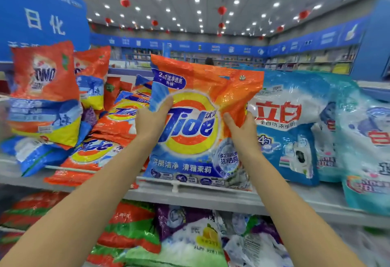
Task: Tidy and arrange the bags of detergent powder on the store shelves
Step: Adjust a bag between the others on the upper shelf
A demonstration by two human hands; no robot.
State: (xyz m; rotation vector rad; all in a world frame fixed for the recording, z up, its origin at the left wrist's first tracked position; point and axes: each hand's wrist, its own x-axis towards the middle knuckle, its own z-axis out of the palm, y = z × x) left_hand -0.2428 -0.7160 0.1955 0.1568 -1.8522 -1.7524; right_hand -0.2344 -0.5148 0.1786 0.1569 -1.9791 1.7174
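Tide bag [190,131] stands on shelf [211,198]; left hand [150,122], right hand [242,132] pinch its sides, thumbs front, fingers behind, presumably keeping label facing out.

Tide bag [190,131] upright on shelf [211,197] — Omo bags [44,91] left, Liby bags [291,127] right.

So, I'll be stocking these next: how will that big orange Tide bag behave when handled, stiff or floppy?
Probably floppy: the glossy orange-and-blue plastic Tide bag creases where the right hand pinches it. Likely slippery, given the shiny film. It may slump if released, since the left hand also grips it, keeping it upright at the white shelf.
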